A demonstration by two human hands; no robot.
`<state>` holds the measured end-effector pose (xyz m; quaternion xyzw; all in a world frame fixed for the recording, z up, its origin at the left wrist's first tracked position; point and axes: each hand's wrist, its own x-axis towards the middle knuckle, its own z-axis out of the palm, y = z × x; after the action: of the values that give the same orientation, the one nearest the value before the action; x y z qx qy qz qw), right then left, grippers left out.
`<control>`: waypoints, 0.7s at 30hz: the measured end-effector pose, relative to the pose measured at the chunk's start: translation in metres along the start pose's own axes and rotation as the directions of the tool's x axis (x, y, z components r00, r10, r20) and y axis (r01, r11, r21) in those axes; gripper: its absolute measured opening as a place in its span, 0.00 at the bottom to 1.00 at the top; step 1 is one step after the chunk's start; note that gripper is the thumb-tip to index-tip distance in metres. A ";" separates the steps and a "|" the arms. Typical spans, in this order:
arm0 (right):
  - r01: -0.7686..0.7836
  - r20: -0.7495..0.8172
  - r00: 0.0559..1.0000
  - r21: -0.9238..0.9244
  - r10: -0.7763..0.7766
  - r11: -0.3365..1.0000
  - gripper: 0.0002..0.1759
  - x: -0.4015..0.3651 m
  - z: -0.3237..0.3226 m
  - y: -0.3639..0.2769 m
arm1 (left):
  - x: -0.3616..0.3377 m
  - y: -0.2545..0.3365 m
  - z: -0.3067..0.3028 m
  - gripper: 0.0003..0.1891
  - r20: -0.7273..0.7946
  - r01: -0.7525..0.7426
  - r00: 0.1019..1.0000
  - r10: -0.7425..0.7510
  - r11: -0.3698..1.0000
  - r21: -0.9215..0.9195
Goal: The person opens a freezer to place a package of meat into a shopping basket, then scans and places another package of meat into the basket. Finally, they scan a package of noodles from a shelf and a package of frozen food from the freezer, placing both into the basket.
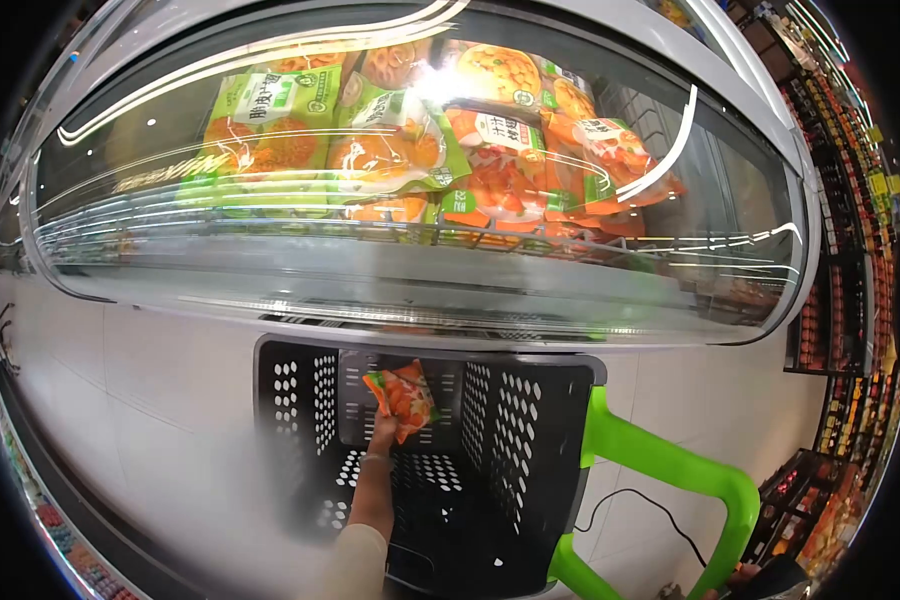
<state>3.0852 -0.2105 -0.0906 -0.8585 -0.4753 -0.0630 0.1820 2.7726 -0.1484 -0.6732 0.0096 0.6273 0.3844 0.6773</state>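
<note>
My left hand [382, 432] is closed on the edge of an orange food bag [406, 400] with green corners and pictures of pieces of food on it. The arm reaches down into a black shopping basket [560, 450] with perforated walls, and the bag is inside, over the far wall. A bright green handle [670, 462] curves from the basket's right side. At the lower right edge, a small part of my right hand [742, 574] shows against this handle, with most of the hand hidden.
A glass-topped freezer [370, 265] stands right behind the basket, holding green bags [270, 125] and orange bags [605, 160]. Stocked shelves [840, 310] line the right side. A black cord [660, 505] lies on the pale tiled floor [140, 400].
</note>
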 end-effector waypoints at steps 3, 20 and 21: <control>-0.015 -0.004 1.000 -0.001 0.015 1.000 0.22 -0.003 0.000 0.004 | 0.012 -0.015 -0.015 0.17 -0.074 0.012 0.997 -0.003 0.992 0.123; 0.080 0.006 0.997 0.162 -0.082 0.984 0.22 -0.001 -0.012 0.005 | -0.184 0.136 0.013 0.13 -0.035 0.116 0.993 -0.114 0.852 0.510; 0.035 0.042 0.998 0.249 -0.047 0.968 0.20 0.007 -0.024 -0.012 | -0.209 0.152 0.018 0.13 0.005 0.080 0.995 -0.096 0.862 0.500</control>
<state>3.0805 -0.2081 -0.0637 -0.8203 -0.5013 0.0135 0.2751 2.7278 -0.1446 -0.4185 0.1614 0.6951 0.1776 0.6776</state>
